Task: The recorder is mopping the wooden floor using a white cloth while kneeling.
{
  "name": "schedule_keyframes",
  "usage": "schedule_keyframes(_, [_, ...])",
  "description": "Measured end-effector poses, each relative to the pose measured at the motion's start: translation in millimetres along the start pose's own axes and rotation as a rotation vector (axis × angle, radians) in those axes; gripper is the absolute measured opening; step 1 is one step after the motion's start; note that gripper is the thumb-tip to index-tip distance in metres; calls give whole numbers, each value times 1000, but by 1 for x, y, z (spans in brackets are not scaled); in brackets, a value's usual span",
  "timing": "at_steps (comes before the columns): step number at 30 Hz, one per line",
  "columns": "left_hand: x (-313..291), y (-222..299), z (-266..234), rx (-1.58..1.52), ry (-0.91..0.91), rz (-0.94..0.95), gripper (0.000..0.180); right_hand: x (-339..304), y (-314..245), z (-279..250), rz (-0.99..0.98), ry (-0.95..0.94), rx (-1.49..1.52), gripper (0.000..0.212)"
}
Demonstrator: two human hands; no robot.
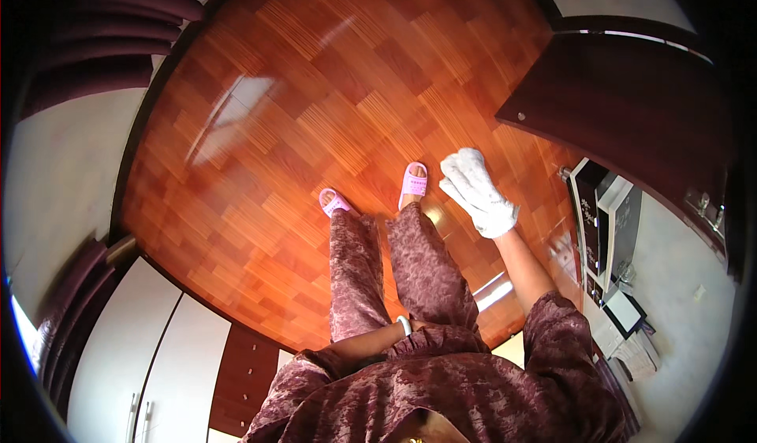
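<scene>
A thick white cloth glove (482, 202) covers my right hand (476, 187) as far as the wrist. Inside it the fingers look stretched out, pointing away from me over the floor to the right of my feet. The hand seems to hold nothing. My left forearm (367, 344) lies across my waist, with a pale bracelet (405, 325) at the wrist. Beyond the bracelet, patterned maroon clothing (445, 340) hides my left hand and its fingers.
Glossy wood flooring (315, 112) spreads around my pink slippers (414, 180). A dark door (623, 104) stands at the far right, near a black-and-white cabinet (603, 222). White wardrobe doors (134, 348) are at the lower left; purple curtains (118, 33) hang at the upper left.
</scene>
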State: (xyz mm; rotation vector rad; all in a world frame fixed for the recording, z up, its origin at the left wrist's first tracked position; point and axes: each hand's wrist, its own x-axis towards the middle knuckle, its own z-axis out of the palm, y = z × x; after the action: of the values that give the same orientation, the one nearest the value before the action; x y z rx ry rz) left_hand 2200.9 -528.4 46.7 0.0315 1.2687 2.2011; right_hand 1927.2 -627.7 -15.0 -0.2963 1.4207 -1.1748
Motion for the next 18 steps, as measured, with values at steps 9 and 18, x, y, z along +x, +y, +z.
schedule_keyframes(9, [-19,-77,-104,-243,-72,67,37,99,7,-32,-364,-159,-967,47])
schedule_keyframes(18, [-93,-156,-303,1061,479,-919,27,202,84,-195,86,24,-540,50])
